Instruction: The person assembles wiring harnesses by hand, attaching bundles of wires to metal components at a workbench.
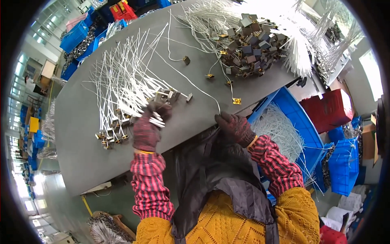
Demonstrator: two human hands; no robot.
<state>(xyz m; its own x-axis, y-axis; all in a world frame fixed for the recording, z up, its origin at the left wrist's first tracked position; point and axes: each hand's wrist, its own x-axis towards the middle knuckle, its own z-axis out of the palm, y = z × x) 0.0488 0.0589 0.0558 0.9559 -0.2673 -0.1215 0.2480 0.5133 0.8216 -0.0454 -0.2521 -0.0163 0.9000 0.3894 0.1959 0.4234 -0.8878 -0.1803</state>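
Note:
Both my hands wear dark gloves. My left hand (148, 128) is closed around thick white wire ends, at the near side of a spread of white wires (128, 73) with small grey and brass-coloured blocks. At the grey table's front edge, my right hand (235, 128) pinches the end of a single white wire (195, 86), which runs up and left across the tabletop. A small dark block on a wire (186, 60) lies farther back. Toward the back right sits a heap of small dark blocks (254, 44) with white wires attached. A brass-coloured piece (237, 101) lies near the right hand.
Right of the table, a blue bin (306, 122) holds a tangle of white wires (278, 132). Beyond it are a red container (327, 110) and another blue bin (343, 164). More blue bins (74, 36) stand at the far left. The grey table (77, 158) has a curved edge.

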